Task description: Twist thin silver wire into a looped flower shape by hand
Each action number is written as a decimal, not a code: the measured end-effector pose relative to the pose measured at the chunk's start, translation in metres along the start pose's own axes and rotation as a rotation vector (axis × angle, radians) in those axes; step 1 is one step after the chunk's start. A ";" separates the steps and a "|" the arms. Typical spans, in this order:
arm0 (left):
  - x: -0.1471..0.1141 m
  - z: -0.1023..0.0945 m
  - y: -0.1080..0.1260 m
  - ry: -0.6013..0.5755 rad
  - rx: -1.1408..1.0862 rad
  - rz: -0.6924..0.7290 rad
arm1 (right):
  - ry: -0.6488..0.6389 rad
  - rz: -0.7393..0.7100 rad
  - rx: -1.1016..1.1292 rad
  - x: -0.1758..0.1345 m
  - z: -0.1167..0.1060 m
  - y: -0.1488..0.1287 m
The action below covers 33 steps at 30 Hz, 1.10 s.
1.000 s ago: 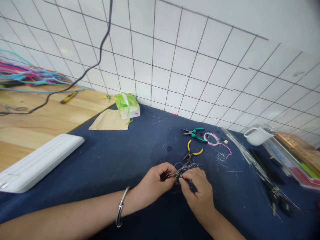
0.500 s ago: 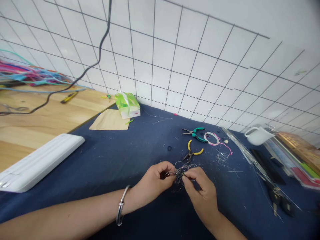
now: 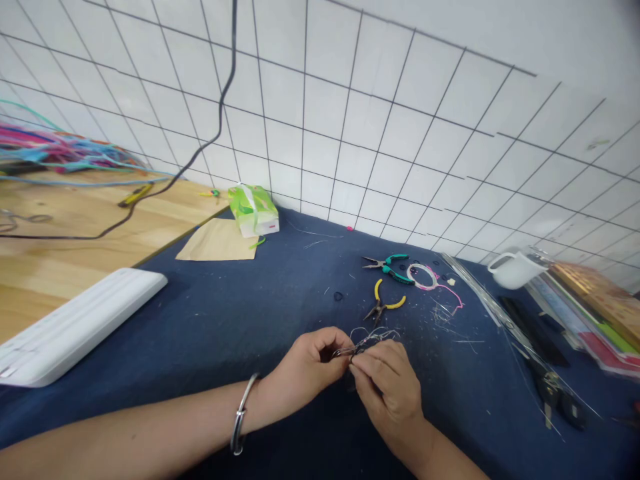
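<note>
A tangled bundle of thin wire (image 3: pixel 364 341) is held between both hands above the dark blue cloth (image 3: pixel 240 300). My left hand (image 3: pixel 311 363), with a silver bangle at the wrist, is closed on the wire's left side. Fingers of my right hand (image 3: pixel 390 377) pinch the bundle at its lower right, meeting the left fingertips. Loops of wire stick up above the knuckles, while the lower part is hidden by the fingers. Just beyond the hands lie yellow-handled pliers (image 3: pixel 383 303) with their handles spread.
Green-handled pliers (image 3: pixel 387 262), a spool ring (image 3: pixel 421 276) and wire scraps lie behind. At right are long wires (image 3: pixel 473 288), a white mug (image 3: pixel 517 269) and keys (image 3: pixel 549 398). A white power strip (image 3: pixel 85 323), brown paper (image 3: pixel 215 241) and tissue pack (image 3: pixel 253 210) are left.
My right hand has moved slightly left and turned inward, closing up against the left fingertips. The bundle's lower part is now more covered. The hanging black cable has shifted right in view.
</note>
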<state>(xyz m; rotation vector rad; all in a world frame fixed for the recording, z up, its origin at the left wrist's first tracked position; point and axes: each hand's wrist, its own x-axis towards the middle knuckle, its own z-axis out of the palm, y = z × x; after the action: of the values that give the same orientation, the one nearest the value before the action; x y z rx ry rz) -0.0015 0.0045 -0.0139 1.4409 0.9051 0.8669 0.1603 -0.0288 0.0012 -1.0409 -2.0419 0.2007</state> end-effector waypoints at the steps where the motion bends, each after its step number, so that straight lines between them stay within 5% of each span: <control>1: 0.000 0.000 0.001 0.001 0.001 -0.001 | 0.000 -0.006 -0.006 0.000 0.000 0.000; 33: 0.001 0.001 -0.001 0.047 0.072 0.038 | -0.043 -0.058 0.032 -0.006 0.004 -0.001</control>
<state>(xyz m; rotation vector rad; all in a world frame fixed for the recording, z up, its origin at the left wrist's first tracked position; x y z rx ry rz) -0.0005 0.0054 -0.0145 1.5090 0.9556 0.9077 0.1591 -0.0325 -0.0043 -0.9646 -2.0982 0.2266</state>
